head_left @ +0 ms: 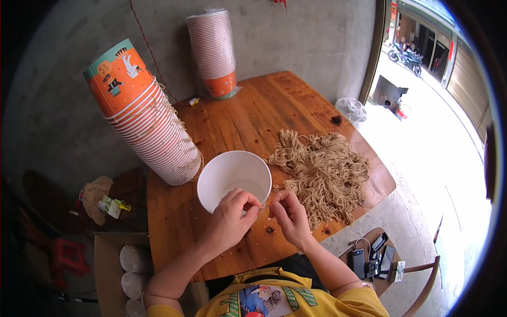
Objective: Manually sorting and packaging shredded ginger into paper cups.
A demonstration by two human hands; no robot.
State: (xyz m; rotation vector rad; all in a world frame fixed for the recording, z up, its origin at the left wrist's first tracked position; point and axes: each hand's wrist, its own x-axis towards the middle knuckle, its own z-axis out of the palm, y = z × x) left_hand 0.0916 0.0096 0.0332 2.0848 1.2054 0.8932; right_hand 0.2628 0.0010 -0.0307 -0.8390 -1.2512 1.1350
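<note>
A white paper bucket (234, 168) stands mouth up on the wooden table in front of me. My left hand (233, 215) is at its near rim, thumb and fingers pinched together. Close by on the right, my right hand (290, 217) is also closed in a pinch, just off the rim. Whatever thin thing the fingertips hold is too small to make out. A heap of beige cords (325, 171) lies right of the bucket. To the left leans a tall stack of orange-and-teal paper buckets (153, 127), with loops of cord hanging along its side.
Another bucket stack (214, 55), wrapped in clear plastic, stands at the table's back. A cardboard box (108, 259) with white rolls sits at lower left. Beyond the table's right edge are a plastic-lined bin (351, 109) and a chair (388, 288) holding phones and small devices.
</note>
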